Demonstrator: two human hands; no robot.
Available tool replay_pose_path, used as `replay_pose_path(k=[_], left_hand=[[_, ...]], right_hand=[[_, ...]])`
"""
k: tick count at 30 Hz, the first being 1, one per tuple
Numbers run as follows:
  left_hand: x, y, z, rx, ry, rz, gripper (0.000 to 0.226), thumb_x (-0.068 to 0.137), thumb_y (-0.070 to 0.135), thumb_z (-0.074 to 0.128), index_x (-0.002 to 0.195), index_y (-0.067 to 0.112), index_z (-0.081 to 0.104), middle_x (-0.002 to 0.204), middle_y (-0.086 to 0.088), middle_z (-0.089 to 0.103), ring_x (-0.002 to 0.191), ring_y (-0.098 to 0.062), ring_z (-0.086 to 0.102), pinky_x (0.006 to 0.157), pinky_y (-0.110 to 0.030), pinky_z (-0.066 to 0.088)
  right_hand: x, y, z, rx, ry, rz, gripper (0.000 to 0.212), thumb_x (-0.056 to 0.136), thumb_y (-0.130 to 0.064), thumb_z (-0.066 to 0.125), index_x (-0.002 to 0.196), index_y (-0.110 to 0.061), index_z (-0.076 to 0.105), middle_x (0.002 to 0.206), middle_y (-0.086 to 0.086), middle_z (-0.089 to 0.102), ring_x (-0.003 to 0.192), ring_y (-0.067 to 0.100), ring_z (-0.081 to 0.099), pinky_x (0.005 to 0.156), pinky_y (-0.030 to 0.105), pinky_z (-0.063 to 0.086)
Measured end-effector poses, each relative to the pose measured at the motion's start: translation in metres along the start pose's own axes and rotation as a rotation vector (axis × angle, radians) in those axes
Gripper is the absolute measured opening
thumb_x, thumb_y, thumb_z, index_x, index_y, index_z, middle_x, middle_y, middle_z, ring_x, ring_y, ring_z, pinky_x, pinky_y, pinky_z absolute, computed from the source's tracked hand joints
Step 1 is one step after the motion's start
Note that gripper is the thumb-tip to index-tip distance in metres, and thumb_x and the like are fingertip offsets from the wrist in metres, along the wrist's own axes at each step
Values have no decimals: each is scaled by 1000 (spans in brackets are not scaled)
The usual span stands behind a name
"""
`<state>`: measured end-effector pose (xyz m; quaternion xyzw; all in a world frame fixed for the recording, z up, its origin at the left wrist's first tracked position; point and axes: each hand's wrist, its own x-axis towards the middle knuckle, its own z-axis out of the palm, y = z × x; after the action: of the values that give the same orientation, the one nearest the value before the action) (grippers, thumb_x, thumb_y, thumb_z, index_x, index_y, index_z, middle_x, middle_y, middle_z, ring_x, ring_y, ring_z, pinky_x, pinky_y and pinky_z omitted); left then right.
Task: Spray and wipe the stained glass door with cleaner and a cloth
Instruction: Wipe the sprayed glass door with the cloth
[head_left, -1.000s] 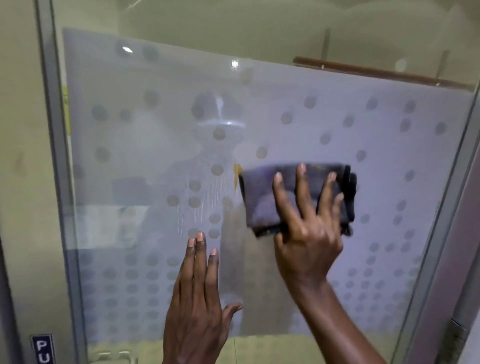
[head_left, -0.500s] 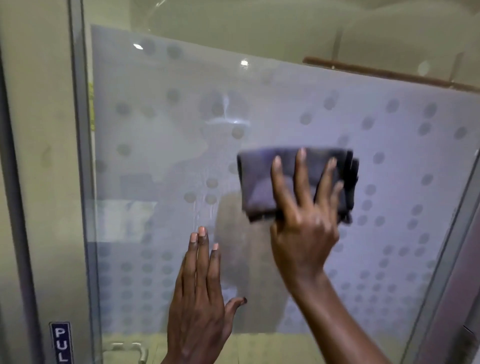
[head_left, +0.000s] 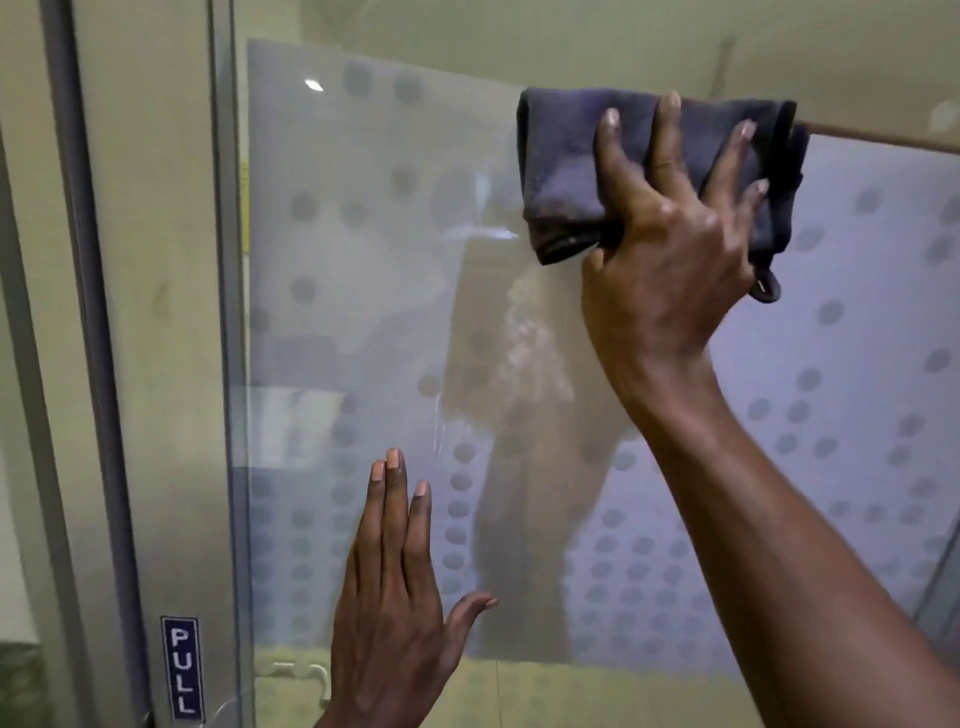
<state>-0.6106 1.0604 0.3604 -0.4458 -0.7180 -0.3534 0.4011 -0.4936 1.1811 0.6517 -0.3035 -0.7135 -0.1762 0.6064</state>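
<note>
The glass door (head_left: 363, 312) fills the view, covered by a frosted film with rows of grey dots. My right hand (head_left: 670, 249) presses a folded dark grey cloth (head_left: 566, 156) flat against the glass near the film's top edge, fingers spread over it. My left hand (head_left: 395, 597) lies flat on the glass lower down, fingers together and thumb out, holding nothing. Thin wet streaks (head_left: 439, 431) run down the glass between the hands. No spray bottle is in view.
A grey metal door frame (head_left: 228, 364) runs down the left side, with a blue "PULL" sticker (head_left: 182, 669) near its bottom. A pale wall panel (head_left: 150, 260) stands left of the frame. A door handle fitting (head_left: 306, 675) shows low behind the glass.
My right hand has slid the cloth upward and to the right, up to the film's top edge. The view has shifted so the frame shows more at left. My left hand stays flat on the glass.
</note>
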Motion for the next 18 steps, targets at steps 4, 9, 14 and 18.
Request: replay_pose_path(k=[4, 9, 14, 18], left_hand=[[0, -1, -2, -34, 18, -1, 128, 80, 71, 81, 171, 0, 24, 184, -21, 15, 173, -40, 15, 137, -36, 19], [-5, -11, -11, -53, 51, -14, 138, 70, 63, 96, 170, 0, 26, 184, -22, 15, 173, -40, 14, 141, -34, 9], [-10, -28, -16, -23, 24, 3, 129, 78, 69, 86, 169, -2, 28, 184, -22, 16, 173, -39, 14, 141, -35, 10], [-9, -31, -15, -23, 18, 8, 127, 82, 69, 84, 169, -3, 26, 184, -22, 16, 172, -39, 16, 139, -36, 16]], right_hand=[[-71, -5, 16, -57, 40, -85, 82, 95, 3, 55, 166, -35, 40, 177, 4, 32, 162, 55, 22, 129, 69, 28], [-218, 2, 36, 33, -69, -130, 63, 110, -3, 25, 165, -27, 44, 175, 11, 37, 161, 57, 23, 123, 73, 34], [-215, -2, 36, 56, -89, -104, 56, 113, -8, 29, 161, -27, 52, 172, 12, 42, 159, 59, 27, 123, 75, 34], [-102, -17, 23, 20, 54, -88, 70, 95, -6, 61, 160, -31, 52, 171, 9, 42, 157, 60, 29, 126, 72, 31]])
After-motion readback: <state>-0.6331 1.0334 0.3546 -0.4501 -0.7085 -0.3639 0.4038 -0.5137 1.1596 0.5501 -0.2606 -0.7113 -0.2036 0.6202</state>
